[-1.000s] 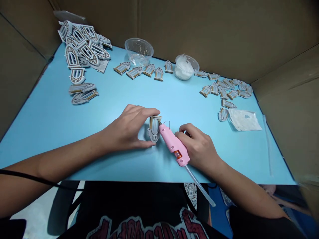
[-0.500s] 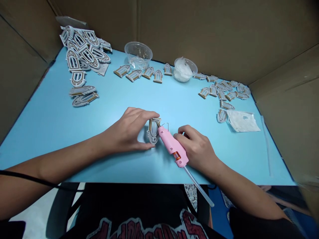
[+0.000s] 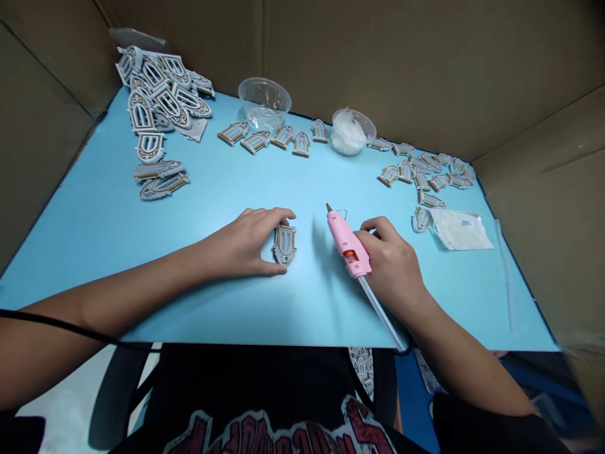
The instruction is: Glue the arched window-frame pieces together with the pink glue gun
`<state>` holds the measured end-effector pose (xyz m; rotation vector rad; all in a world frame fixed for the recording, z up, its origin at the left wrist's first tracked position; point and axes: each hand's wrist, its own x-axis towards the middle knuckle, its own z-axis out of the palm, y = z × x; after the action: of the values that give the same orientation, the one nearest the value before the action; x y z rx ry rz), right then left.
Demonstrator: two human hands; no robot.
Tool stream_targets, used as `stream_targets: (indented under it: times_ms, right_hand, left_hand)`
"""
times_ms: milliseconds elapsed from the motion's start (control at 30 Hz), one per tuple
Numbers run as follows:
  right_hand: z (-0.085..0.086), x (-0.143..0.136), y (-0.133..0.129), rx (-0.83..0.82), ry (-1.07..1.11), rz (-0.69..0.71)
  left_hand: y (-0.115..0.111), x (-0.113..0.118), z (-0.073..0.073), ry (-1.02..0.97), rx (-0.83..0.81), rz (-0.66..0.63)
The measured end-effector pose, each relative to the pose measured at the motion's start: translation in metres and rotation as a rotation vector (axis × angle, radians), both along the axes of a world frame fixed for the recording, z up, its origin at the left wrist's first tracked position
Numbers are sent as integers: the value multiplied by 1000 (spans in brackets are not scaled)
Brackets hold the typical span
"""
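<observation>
A small arched window-shaped piece (image 3: 285, 244), white-grey with gold edges, lies flat on the blue table in front of me. My left hand (image 3: 246, 244) rests around it, fingers beyond its straight end and thumb by its pointed end. The thumb and fingers are spread, and I cannot tell whether the tips still touch the piece. Off to the right, my right hand (image 3: 393, 263) grips a pink hot glue gun (image 3: 348, 243) above the table. Its nozzle points up and away, apart from the piece. A clear glue stick (image 3: 382, 313) sticks out of its back end.
A heap of larger arched pieces (image 3: 158, 94) fills the far left corner. Several small arched pieces (image 3: 255, 142) lie near two clear plastic tubs (image 3: 265, 101), one holding white material (image 3: 348, 133). More pieces (image 3: 420, 167), a white packet (image 3: 460, 229) and another glue stick (image 3: 505, 277) are at right. Cardboard walls surround the table.
The glue gun has moved from the arched piece, up and to the right. The piece has gone from tilted between my left fingers to flat on the table, and those fingers have loosened.
</observation>
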<state>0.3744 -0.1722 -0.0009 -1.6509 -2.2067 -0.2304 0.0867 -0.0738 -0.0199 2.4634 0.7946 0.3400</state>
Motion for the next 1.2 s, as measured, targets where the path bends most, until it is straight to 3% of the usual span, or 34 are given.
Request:
stream_targets:
  times_ms: [133, 267, 433, 533, 667, 833, 933, 1000, 1133, 1200]
  right_hand:
    - [0, 2, 3, -41, 5, 6]
    - [0, 2, 4, -74, 16, 22]
    - [-2, -2, 2, -80, 38, 28]
    - [-2, -3, 2, -50, 69, 60]
    - [0, -2, 1, 1, 154, 90]
    - [-1, -5, 1, 72, 248, 94]
    - [-6, -11, 4, 53, 450, 120]
    - [-10, -15, 7, -70, 678, 121]
    - [-20, -23, 19, -516, 1225, 75]
    - [-24, -29, 30, -593, 1443, 63]
  left_hand:
    - [4, -4, 0, 8, 76, -19]
    - [7, -8, 18, 50, 156, -31]
    - [4, -10, 33, 149, -57, -339]
    - [-1, -7, 23, 150, -13, -342]
    - [-4, -2, -1, 217, 144, -134]
    - [0, 1, -14, 276, 119, -119]
    - [8, 4, -14, 293, 124, -78]
    - [22, 9, -13, 316, 146, -39]
    - [74, 29, -4, 313, 277, 41]
    - [104, 45, 3, 268, 343, 94]
